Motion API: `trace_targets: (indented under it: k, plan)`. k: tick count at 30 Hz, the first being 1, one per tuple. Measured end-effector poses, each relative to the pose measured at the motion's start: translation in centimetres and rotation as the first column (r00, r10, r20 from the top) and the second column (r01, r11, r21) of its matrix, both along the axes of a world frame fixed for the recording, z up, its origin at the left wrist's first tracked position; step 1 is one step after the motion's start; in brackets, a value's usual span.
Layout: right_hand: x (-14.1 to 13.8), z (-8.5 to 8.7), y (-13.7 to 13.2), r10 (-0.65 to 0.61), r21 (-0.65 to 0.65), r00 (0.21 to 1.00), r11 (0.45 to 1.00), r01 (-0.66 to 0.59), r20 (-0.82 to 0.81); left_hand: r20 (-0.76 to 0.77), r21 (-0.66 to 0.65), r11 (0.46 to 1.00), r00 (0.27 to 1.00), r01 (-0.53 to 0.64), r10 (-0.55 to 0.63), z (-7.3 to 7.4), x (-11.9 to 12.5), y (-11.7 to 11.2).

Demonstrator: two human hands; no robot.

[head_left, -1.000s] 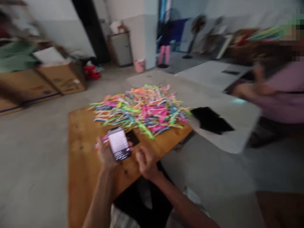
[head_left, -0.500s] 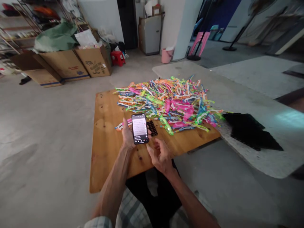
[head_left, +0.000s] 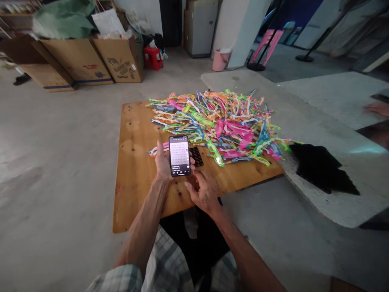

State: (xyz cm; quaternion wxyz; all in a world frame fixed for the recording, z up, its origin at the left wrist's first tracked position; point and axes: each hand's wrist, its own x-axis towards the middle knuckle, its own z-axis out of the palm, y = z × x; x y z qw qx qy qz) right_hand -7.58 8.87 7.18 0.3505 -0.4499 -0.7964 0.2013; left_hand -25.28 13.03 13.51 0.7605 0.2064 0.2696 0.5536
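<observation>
My left hand (head_left: 163, 163) grips a smartphone (head_left: 179, 155) with a lit screen, held upright above the near part of a wooden board (head_left: 135, 178). Just below the phone's bottom edge hovers my right hand (head_left: 202, 191), fingers loosely curled and empty. A small black grid-patterned piece (head_left: 197, 156) lies on the board right behind the phone. Beyond it spreads a big heap of bright plastic strips (head_left: 219, 123) in pink, green, orange and blue.
A black cloth (head_left: 322, 168) lies on the grey slab (head_left: 304, 121) to the right. Another person's hand (head_left: 377, 108) shows at the right edge. Cardboard boxes (head_left: 82, 61), a red stool (head_left: 152, 58) and a pink bucket (head_left: 221, 60) stand on the floor behind.
The view has swung left and down and sharpened. My right hand has risen closer under the phone. The person in purple has slid out of view to the right.
</observation>
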Motion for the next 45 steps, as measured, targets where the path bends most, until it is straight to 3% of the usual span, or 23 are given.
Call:
trace_targets:
  k: [7, 10, 15, 18, 25, 29, 33, 40, 45]
  plan:
    - [-0.5, 1.7, 1.2, 0.017, 0.083, 0.952, 0.996, -0.045, 0.307, 0.015, 0.039, 0.998, 0.999, -0.048, 0.047, -0.4, -1.4, 0.1]
    - [-1.0, 2.3, 1.4, 0.03, 0.066, 0.893, 0.996, -0.066, 0.449, -0.003, 0.072, 0.986, 0.989, -0.148, 0.149, -0.4, -2.5, 0.0]
    - [-1.3, 2.1, 0.8, 0.0, 0.091, 0.896, 0.995, -0.045, 0.445, 0.025, 0.046, 0.953, 0.954, -0.299, 0.298, -0.9, -4.1, 0.1]
    - [-0.9, 1.5, 0.6, -0.009, 0.109, 0.911, 0.993, -0.04, 0.413, 0.008, 0.08, 0.96, 0.963, -0.268, 0.268, -1.1, -3.9, 0.0]
    - [0.0, -0.3, 0.9, -0.001, 0.242, 0.961, 0.968, -0.069, 0.277, 0.087, 0.016, 0.99, 0.987, -0.14, 0.138, -0.3, -1.8, -0.1]
    - [0.4, -0.2, 0.5, -0.014, 0.294, 0.988, 0.955, -0.032, 0.154, 0.129, -0.018, 0.995, 0.987, -0.099, 0.101, -0.2, -1.2, 0.0]
    - [0.5, 0.2, 0.1, 0.023, 0.257, 0.996, 0.965, -0.046, 0.09, 0.184, -0.02, 0.997, 0.979, -0.081, 0.083, -0.2, -1.0, 0.1]
    - [-0.3, 1.1, 0.3, 0.014, 0.191, 0.936, 0.978, -0.087, 0.352, 0.193, -0.001, 0.996, 0.977, -0.089, 0.088, -0.3, -1.2, 0.0]
    - [-0.8, 0.9, 0.2, 0.03, 0.108, 0.887, 0.99, -0.089, 0.46, 0.178, -0.007, 0.995, 0.979, -0.101, 0.101, -0.3, -1.4, 0.0]
